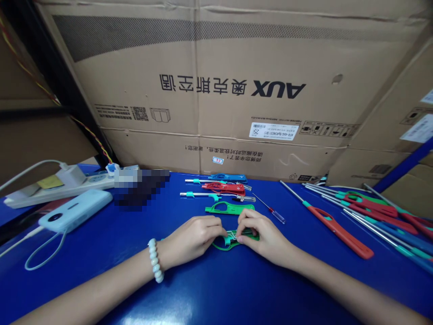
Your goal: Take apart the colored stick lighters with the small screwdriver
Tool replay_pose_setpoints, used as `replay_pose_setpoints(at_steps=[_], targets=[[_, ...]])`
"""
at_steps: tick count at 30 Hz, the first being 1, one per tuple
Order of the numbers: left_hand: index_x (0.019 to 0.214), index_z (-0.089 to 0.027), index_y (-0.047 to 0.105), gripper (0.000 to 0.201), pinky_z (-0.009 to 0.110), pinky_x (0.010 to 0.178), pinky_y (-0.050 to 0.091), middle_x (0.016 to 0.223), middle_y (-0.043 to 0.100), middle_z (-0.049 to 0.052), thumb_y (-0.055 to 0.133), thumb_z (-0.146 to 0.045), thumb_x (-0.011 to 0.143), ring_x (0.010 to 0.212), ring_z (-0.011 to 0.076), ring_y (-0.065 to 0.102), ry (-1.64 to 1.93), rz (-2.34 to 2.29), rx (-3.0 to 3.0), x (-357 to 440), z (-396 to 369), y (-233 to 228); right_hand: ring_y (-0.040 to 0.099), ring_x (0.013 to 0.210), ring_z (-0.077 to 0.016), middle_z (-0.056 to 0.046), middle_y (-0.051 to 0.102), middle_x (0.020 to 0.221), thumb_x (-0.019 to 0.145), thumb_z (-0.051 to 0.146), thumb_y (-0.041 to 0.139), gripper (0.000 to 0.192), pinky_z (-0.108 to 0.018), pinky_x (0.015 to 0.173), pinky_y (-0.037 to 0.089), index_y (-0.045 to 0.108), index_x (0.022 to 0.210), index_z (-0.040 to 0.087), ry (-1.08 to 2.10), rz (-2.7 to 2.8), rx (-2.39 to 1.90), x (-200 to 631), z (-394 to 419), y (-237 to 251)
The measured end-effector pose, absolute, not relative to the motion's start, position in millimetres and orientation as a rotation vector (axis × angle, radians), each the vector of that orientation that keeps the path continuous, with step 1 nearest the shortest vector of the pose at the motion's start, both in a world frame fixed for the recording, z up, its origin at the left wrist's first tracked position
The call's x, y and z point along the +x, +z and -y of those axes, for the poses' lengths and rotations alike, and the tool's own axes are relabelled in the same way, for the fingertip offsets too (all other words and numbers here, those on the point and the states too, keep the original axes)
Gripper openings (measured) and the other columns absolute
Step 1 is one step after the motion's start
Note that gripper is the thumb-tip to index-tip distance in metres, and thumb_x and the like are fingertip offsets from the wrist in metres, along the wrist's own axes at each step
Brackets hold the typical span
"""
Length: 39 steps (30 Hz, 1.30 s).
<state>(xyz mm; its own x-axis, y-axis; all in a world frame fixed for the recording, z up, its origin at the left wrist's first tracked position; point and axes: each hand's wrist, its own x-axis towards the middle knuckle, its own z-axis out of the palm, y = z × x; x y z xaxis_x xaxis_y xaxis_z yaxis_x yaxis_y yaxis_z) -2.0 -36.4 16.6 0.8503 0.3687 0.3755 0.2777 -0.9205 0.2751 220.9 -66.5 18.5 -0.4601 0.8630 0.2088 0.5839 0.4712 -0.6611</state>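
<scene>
A green plastic lighter handle (233,238) lies on the blue table (216,289), with small wires and a teal part showing inside it. My left hand (194,237) pinches its left end; a white bead bracelet circles that wrist. My right hand (262,234) pinches its right side from above. Just beyond my fingers lies a second green handle shell (230,208). Behind it are a teal-clipped metal tube (216,195), a red lighter body (225,187) and a blue one (227,177). A small clear-handled screwdriver (270,209) rests to the right.
Several long red, green and blue stick lighters (365,216) are piled at the right. A white power bank (75,210) with cable and a power strip (57,186) sit at the left. A large cardboard box (216,90) walls the back.
</scene>
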Motion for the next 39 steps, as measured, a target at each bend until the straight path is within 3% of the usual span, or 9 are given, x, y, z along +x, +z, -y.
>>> replay_pose_setpoints(at_steps=[10, 24, 34, 39], targets=[[0.107, -0.013, 0.060, 0.032, 0.026, 0.064, 0.049, 0.081, 0.059, 0.006, 0.030, -0.008, 0.096, 0.069, 0.0153, 0.056, 0.558, -0.552, 3.032, -2, 44, 15, 0.052, 0.080, -0.0147, 0.001, 0.054, 0.084, 0.077, 0.005, 0.063, 0.015, -0.026, 0.068, 0.040, 0.062, 0.072, 0.020, 0.694, 2.188, -1.199, 221, 67, 19], [0.111, -0.015, 0.056, 0.031, 0.028, 0.073, 0.049, 0.091, 0.059, 0.007, 0.031, -0.006, 0.095, 0.081, 0.0169, 0.057, 0.570, -0.525, 2.988, -2, 46, 14, 0.051, 0.076, -0.0135, 0.000, 0.055, 0.085, 0.077, 0.007, 0.064, 0.014, -0.025, 0.065, 0.040, 0.065, 0.073, 0.020, 0.772, 2.186, -1.186, 224, 62, 19], [0.099, -0.013, 0.060, 0.028, 0.029, 0.069, 0.048, 0.085, 0.058, 0.006, 0.032, -0.009, 0.096, 0.074, 0.0174, 0.055, 0.491, -0.600, 3.054, 0, 49, 15, 0.051, 0.075, -0.0134, 0.002, 0.053, 0.082, 0.074, 0.004, 0.067, 0.017, -0.025, 0.066, 0.039, 0.064, 0.072, 0.020, 0.770, 2.154, -1.221, 223, 64, 15], [0.092, -0.013, 0.060, 0.027, 0.029, 0.068, 0.048, 0.082, 0.058, 0.005, 0.035, -0.020, 0.098, 0.072, 0.0171, 0.055, 0.522, -0.601, 3.073, 3, 50, 15, 0.051, 0.078, -0.0138, 0.002, 0.054, 0.083, 0.074, 0.003, 0.067, 0.017, -0.025, 0.069, 0.039, 0.063, 0.072, 0.020, 0.767, 2.145, -1.218, 222, 63, 14]])
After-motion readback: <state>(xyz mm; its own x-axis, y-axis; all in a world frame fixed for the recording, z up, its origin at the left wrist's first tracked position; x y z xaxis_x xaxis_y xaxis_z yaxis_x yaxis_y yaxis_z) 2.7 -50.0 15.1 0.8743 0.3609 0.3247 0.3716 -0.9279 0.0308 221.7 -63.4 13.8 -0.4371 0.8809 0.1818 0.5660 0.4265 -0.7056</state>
